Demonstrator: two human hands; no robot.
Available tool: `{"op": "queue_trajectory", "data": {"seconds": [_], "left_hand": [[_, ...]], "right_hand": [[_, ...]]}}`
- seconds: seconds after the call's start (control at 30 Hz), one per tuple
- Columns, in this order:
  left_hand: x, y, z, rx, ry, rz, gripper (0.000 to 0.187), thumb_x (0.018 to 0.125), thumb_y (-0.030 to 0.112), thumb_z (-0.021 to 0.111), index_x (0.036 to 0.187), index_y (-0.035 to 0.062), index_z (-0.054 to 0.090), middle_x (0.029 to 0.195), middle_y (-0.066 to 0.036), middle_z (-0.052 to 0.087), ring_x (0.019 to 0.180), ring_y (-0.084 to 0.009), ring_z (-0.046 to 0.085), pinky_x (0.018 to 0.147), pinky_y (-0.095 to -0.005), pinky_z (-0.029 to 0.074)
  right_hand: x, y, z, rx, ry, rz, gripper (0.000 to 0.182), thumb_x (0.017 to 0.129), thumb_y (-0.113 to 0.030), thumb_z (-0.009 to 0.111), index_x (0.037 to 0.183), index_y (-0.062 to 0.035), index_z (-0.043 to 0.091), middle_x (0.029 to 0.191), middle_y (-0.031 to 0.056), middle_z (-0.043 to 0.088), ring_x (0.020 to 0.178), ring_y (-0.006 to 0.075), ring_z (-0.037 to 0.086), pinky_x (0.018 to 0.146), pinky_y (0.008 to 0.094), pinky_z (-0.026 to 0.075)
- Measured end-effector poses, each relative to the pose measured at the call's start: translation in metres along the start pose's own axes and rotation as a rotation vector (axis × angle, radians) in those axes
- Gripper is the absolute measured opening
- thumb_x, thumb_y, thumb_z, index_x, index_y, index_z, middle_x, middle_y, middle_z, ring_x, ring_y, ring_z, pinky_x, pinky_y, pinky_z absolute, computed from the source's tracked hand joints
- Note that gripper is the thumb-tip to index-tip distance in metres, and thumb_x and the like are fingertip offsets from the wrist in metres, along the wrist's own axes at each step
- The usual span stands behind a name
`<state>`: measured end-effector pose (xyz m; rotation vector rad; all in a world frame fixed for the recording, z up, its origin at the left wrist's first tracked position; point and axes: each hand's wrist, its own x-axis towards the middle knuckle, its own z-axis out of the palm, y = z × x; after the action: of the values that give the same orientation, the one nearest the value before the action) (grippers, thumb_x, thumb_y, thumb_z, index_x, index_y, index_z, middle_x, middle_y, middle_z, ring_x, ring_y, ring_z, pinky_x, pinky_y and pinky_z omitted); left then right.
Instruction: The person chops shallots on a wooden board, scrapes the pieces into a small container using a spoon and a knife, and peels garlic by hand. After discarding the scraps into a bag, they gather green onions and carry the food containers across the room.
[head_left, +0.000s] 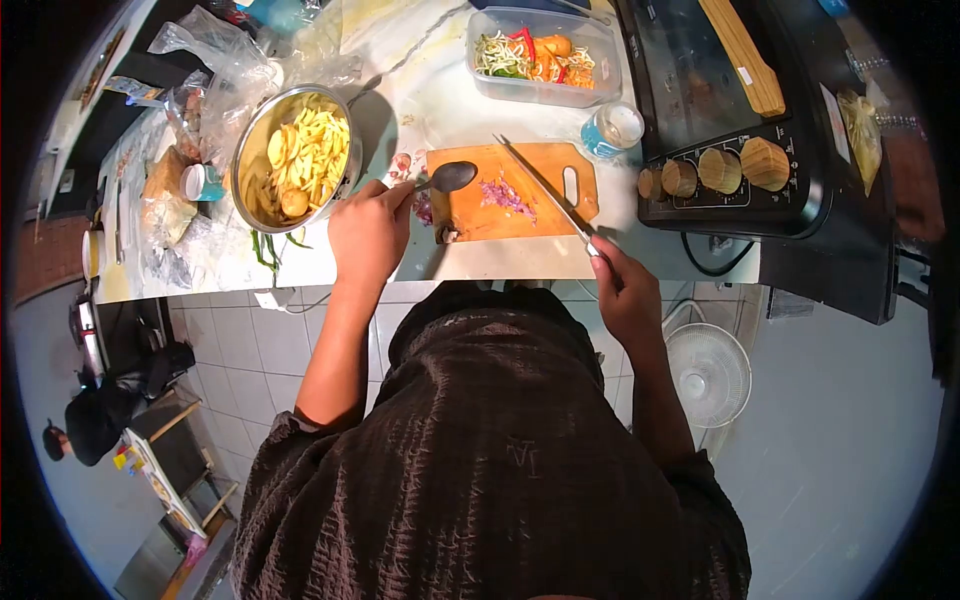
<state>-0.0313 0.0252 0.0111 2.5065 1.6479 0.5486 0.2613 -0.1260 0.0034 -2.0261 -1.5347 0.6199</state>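
Observation:
My left hand is closed on the handle of a dark spoon, whose bowl is over the left part of an orange-brown cutting board. In my right hand is a knife, its blade slanting up and left across the board. Chopped purple-red onion lies on the board between spoon and knife. More onion bits are beside the board's left edge. A metal bowl of cut yellow pieces stands left of my left hand.
Behind the board is a plastic container of vegetables. A jar stands near the board's right corner, beside a black oven. Plastic bags and green chilies lie at the left. A person is at the far left.

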Motion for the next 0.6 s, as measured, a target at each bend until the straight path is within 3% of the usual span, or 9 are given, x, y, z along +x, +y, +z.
{"op": "queue_trajectory", "data": {"seconds": [0.1, 0.3, 0.47, 0.6], "left_hand": [[-0.001, -0.001, 0.006, 0.020, -0.001, -0.003, 0.015, 0.084, 0.021, 0.072, 0.097, 0.0153, 0.078, 0.076, -0.007, 0.065, 0.067, -0.0288, 0.064, 0.062, -0.0389, 0.049], [-0.010, 0.005, -0.003, -0.017, -0.019, -0.038, 0.015, 0.086, 0.021, 0.071, 0.098, 0.0159, 0.078, 0.077, -0.007, 0.066, 0.067, -0.0284, 0.065, 0.061, -0.0387, 0.050], [-0.011, 0.003, 0.003, -0.006, -0.047, -0.085, 0.015, 0.087, 0.022, 0.071, 0.100, 0.0169, 0.078, 0.077, -0.006, 0.066, 0.067, -0.0278, 0.066, 0.060, -0.0379, 0.050], [-0.005, 0.008, 0.016, -0.030, -0.028, -0.098, 0.016, 0.088, 0.022, 0.070, 0.102, 0.0182, 0.077, 0.080, -0.005, 0.066, 0.067, -0.0276, 0.066, 0.060, -0.0379, 0.050]], "right_hand": [[0.008, 0.009, 0.007, 0.132, 0.048, -0.067, 0.024, 0.094, -0.017, 0.064, 0.117, -0.0117, 0.067, 0.081, 0.0120, 0.067, 0.067, 0.0286, 0.063, 0.063, 0.0381, 0.049], [0.003, 0.005, -0.011, 0.139, -0.096, -0.062, 0.024, 0.094, -0.016, 0.065, 0.116, -0.0104, 0.068, 0.084, 0.0144, 0.068, 0.067, 0.0265, 0.064, 0.064, 0.0360, 0.050], [-0.006, 0.022, -0.010, 0.198, -0.036, 0.108, 0.024, 0.095, -0.017, 0.064, 0.118, -0.0090, 0.069, 0.076, 0.0101, 0.066, 0.061, 0.0156, 0.058, 0.060, 0.0301, 0.047], [-0.019, 0.027, -0.004, 0.269, -0.023, 0.155, 0.025, 0.096, -0.017, 0.063, 0.119, -0.0085, 0.068, 0.074, 0.0090, 0.066, 0.060, 0.0115, 0.056, 0.058, 0.0283, 0.045]]}}
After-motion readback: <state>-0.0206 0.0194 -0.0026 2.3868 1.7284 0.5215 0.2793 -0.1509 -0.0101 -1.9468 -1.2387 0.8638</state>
